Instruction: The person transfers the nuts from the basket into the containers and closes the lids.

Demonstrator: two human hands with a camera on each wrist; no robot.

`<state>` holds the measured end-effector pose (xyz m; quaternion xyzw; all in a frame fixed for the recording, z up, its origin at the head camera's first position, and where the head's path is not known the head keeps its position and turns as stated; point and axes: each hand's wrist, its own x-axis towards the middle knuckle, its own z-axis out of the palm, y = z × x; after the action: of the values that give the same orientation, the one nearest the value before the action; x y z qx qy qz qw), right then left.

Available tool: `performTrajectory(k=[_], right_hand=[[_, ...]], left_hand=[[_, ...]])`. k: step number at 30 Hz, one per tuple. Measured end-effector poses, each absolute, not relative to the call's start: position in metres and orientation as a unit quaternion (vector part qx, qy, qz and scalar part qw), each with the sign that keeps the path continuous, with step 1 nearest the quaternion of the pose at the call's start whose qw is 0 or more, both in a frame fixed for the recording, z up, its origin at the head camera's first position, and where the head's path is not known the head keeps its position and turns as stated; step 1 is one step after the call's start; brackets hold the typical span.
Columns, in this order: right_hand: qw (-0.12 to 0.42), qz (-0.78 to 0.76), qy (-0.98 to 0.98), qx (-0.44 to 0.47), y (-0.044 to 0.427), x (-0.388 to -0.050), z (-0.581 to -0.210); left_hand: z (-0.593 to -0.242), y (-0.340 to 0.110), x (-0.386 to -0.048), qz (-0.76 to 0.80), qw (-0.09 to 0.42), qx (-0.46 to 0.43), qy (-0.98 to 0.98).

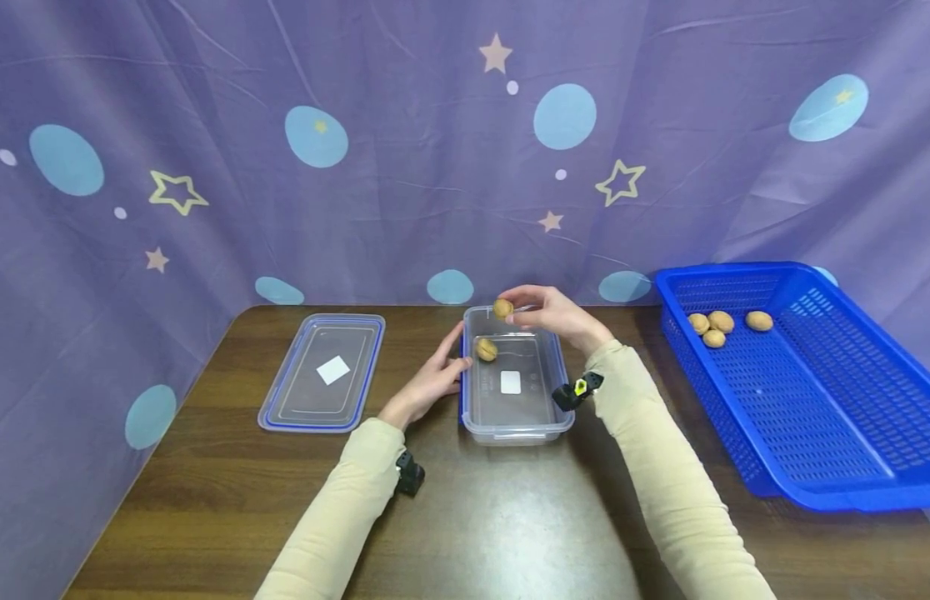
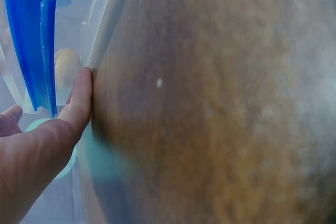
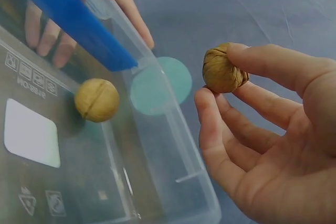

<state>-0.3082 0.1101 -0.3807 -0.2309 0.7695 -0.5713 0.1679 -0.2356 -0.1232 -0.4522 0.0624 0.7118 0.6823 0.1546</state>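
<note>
A walnut [image 3: 223,69] is pinched between the thumb and fingers of my right hand [image 1: 547,314], above the far end of a clear plastic container [image 1: 513,421]. Inside that container, toward its far left, lies another walnut [image 1: 486,349]; the right wrist view shows its seam. My left hand [image 1: 435,379] rests against the container's left side, thumb near the rim, fingers stretched along the outer wall. A blue clip flap [image 2: 32,45] hangs on that wall in the left wrist view, beside the fingers.
On the right stands a blue perforated basket [image 1: 765,467], several walnuts [image 1: 722,322] grouped in its far left part. A clear lid [image 1: 322,412] with a blue seal lies flat at left. Behind the wooden table [image 1: 495,525] hangs a purple curtain [image 1: 405,217].
</note>
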Motion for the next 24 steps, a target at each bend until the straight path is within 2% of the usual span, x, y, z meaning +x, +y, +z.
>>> performTrajectory(k=[12,24], right_hand=[[0.170,-0.595,0.768,-0.163,0.101,-0.306,-0.396],[0.158,-0.617,0.757,-0.148,0.102,-0.306,-0.400]], left_hand=[[-0.453,-0.124,-0.236,0.682,0.152,0.067,0.712],[-0.451,-0.123,-0.234,0.681,0.146,0.062,0.715]])
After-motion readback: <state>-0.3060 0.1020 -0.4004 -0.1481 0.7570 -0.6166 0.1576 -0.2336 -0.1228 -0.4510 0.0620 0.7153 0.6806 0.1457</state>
